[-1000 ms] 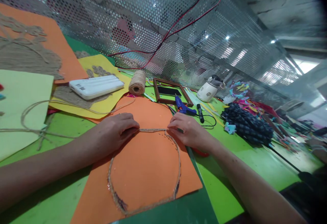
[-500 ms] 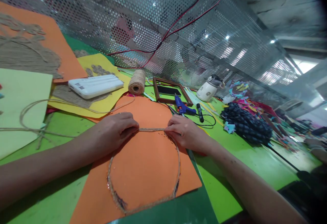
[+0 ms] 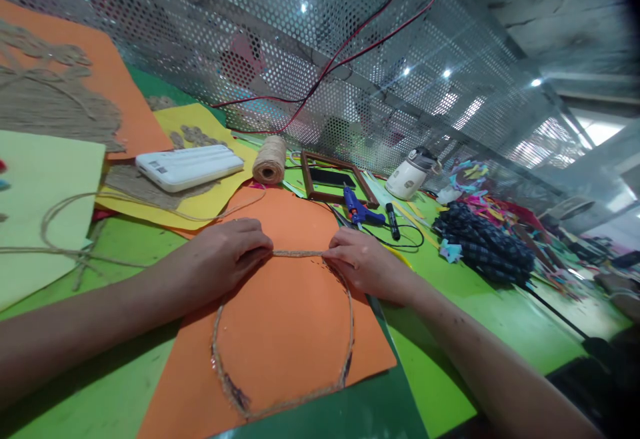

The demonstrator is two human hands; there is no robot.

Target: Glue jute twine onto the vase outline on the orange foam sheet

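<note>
An orange sheet of paper (image 3: pixel 290 332) lies in front of me, with a rounded twine outline (image 3: pixel 351 322) on it. Across the top of that outline runs a short straight stretch of twine (image 3: pixel 297 253). My left hand (image 3: pixel 225 252) pinches its left end, fingers closed. At the right end, the closed fingers of my right hand (image 3: pixel 365 262) press the twine against the paper. Dark marks show along the lower parts of the outline. A loose strand of twine (image 3: pixel 55 215) loops over the paper at the left.
Behind the sheet stand a twine spool (image 3: pixel 270 160), a brown frame (image 3: pixel 310 192), a blue glue gun (image 3: pixel 356 209) and a black marker (image 3: pixel 393 221). A white power bank (image 3: pixel 190 167) rests on yellow paper (image 3: pixel 175 119). Farther right are a white bottle (image 3: pixel 407 175) and a dark checked umbrella (image 3: pixel 483 242).
Both hands keep their places on the twine, with hardly any movement. The whole view has shifted very slightly.
</note>
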